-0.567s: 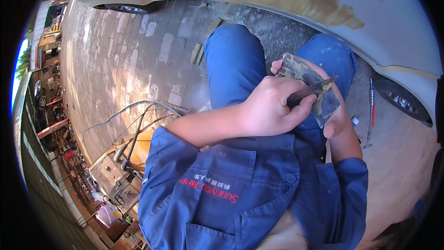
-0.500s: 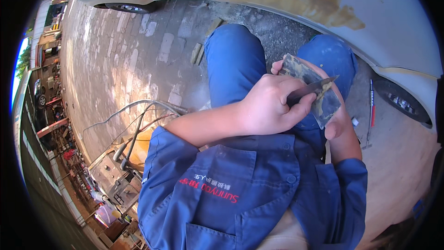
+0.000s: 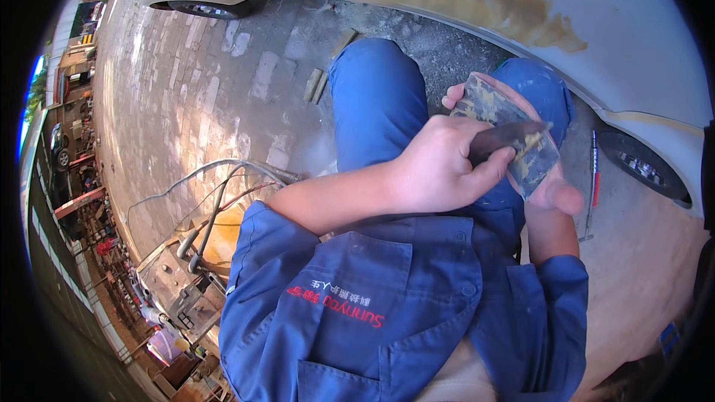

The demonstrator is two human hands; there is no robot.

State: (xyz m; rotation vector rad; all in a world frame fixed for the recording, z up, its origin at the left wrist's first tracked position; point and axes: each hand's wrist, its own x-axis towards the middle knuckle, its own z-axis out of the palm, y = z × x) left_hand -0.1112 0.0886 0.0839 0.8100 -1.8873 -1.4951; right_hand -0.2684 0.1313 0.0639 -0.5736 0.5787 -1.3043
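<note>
My left hand (image 3: 439,167) is closed around a dark putty scraper (image 3: 495,143), its blade slanting up to the right. Yellowish putty (image 3: 532,141) clings to the blade. The scraper lies over a flat, dark rectangular plate (image 3: 484,103) streaked with the same putty. From beneath, my right hand (image 3: 560,192) supports that plate, its fingertips curled round the far left edge and its thumb at the near right corner. Much of the right palm is hidden under the plate. Both hands are above my blue-trousered knees (image 3: 378,93).
A pale vehicle (image 3: 625,59) with brownish-yellow patches and a cartoon picture stands just beyond my knees. A long red-handled tool (image 3: 595,179) lies right, near a wheel (image 3: 644,164). Small blocks (image 3: 314,85) rest on the paving. Cables (image 3: 216,212) run by a worn box (image 3: 175,275) at left.
The plate and my right hand have shifted slightly right and tilted, with the thumb now pointing more to the right. The scraper has moved a little and turned on the plate.
</note>
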